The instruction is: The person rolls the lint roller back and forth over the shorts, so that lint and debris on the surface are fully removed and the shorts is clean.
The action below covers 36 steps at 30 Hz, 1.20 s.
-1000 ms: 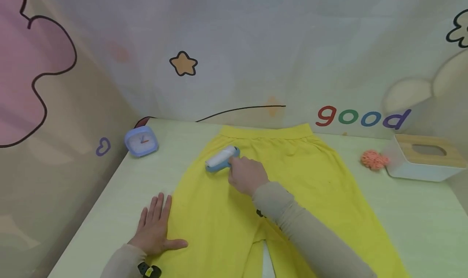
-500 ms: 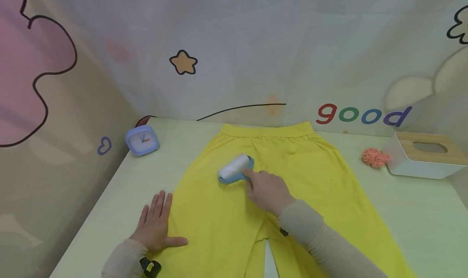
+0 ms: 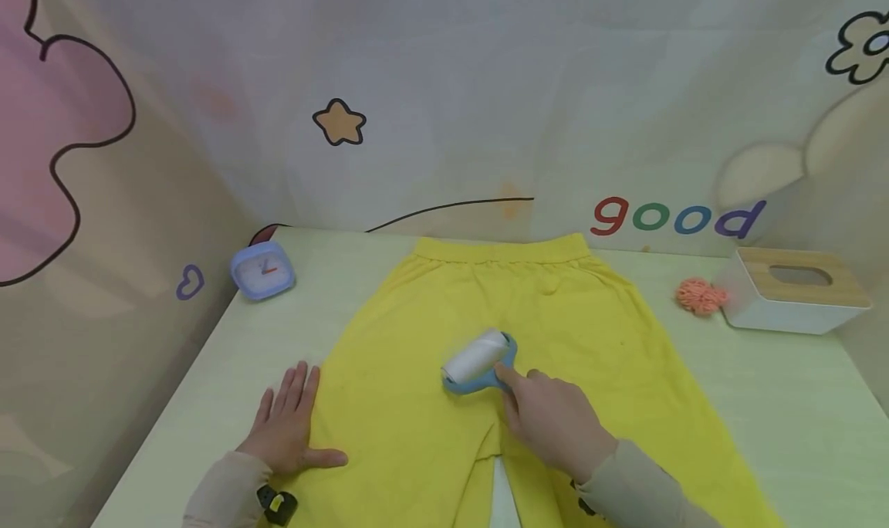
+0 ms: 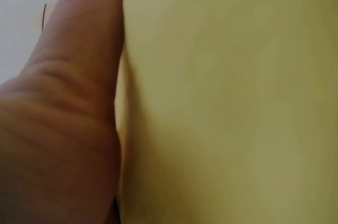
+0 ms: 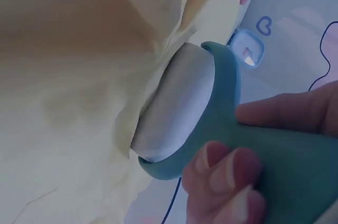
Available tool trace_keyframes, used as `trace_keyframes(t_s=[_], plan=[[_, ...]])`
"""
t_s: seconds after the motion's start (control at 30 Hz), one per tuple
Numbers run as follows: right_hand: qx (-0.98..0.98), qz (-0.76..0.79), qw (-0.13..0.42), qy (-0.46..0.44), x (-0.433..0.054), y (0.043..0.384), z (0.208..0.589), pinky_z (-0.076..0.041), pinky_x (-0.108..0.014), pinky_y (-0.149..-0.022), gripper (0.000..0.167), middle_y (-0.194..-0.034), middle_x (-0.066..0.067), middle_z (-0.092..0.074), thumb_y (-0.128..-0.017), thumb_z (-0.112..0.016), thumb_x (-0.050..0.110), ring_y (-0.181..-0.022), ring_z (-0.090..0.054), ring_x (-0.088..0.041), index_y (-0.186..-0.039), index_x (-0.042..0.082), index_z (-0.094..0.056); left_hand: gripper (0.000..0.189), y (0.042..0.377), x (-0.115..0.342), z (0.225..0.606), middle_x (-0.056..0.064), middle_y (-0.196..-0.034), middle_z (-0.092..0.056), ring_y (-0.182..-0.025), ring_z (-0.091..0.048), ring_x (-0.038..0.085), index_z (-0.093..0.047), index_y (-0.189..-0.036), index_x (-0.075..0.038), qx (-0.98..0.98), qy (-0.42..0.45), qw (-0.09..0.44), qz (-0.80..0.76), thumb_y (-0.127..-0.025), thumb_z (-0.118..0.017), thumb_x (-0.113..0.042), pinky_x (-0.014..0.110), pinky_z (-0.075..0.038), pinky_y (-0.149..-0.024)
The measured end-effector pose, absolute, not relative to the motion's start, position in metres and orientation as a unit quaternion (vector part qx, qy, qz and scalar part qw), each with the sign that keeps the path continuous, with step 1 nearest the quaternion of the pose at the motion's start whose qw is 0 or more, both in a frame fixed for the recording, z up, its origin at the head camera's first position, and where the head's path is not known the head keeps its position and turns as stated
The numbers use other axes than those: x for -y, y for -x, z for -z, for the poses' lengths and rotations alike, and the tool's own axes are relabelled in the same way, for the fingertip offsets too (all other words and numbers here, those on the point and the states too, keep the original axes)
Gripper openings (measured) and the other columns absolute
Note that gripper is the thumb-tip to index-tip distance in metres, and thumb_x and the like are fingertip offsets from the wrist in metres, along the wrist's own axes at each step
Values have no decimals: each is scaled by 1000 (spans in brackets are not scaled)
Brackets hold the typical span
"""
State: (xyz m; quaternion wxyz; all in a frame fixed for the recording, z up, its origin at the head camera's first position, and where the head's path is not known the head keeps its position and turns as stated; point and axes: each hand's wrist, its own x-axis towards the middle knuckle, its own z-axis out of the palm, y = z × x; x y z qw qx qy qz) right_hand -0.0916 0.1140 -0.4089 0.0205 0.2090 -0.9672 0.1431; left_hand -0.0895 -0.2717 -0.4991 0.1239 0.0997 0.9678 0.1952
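Observation:
Yellow pants point(image 3: 583, 319) lie spread on the pale green table, waistband toward the back wall. My right hand point(image 3: 559, 420) grips the blue handle of a lint roller point(image 3: 478, 358), whose white cylinder is on the pants just above the crotch. In the right wrist view the lint roller point(image 5: 177, 102) meets the fabric, with my fingers curled round the handle and one finger extended along it. My left hand point(image 3: 285, 428) lies flat at the pants' left edge, fingers straight, thumb on the fabric. The left wrist view shows part of that hand point(image 4: 63, 102) against the yellow cloth point(image 4: 227, 92).
A lilac clock point(image 3: 262, 272) stands at the table's back left corner. At the back right are a coral yarn bundle point(image 3: 700, 296) and a white tissue box point(image 3: 792, 316) with a wooden lid. A printed backdrop point(image 3: 444, 111) rises behind the table point(image 3: 326, 281).
My right hand has drawn the lint roller from near the waistband down and to the right over the pants. The left hand stays in place. The head view has shifted slightly.

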Motion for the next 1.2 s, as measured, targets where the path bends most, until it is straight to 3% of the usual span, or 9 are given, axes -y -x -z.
trace_keyframes(t_s=[0.27, 0.37, 0.5, 0.67, 1.2], plan=[[970, -153, -26, -188, -135, 68, 401, -27, -24, -37, 27, -54, 7, -35, -95, -58, 16, -43, -30, -7, -120, 14, -65, 142, 89, 269, 489, 22, -160, 11, -146, 10, 40, 4, -155, -3, -968, -96, 138, -187, -60, -70, -79, 63, 5, -110], [966, -161, -38, -198, -136, 71, 395, -26, -23, -37, 22, -52, 7, -34, -94, -58, 14, -43, -28, -5, -114, 13, -67, 142, 89, 270, 492, 21, -160, 12, -146, 12, 38, 5, -155, -4, -968, -100, 131, -190, -60, -69, -80, 61, 7, -111], [958, -169, -35, -228, -130, 86, 388, -23, -23, -39, 11, -51, 6, -29, -91, -58, 9, -43, -24, -5, -88, 18, -63, 144, 90, 273, 494, 18, -160, 16, -146, 17, 35, 8, -155, -6, -965, -102, 134, -199, -59, -66, -83, 59, 13, -111], [955, -158, -35, -247, -114, 108, 382, -25, -24, -39, 26, -49, 6, -29, -87, -54, 5, -43, -26, -6, -67, 20, -49, 143, 90, 271, 491, 21, -160, 15, -145, 15, 38, 6, -155, -3, -966, -100, 140, -195, -60, -69, -80, 60, 11, -111], [956, -147, -40, -251, -73, 155, 377, -35, -28, -42, 21, -54, 3, -38, -83, -57, 4, -49, -34, -11, -65, 15, -51, 142, 89, 267, 483, 24, -159, 12, -145, 11, 41, 5, -154, -1, -968, -99, 150, -172, -61, -69, -78, 63, 6, -110]])
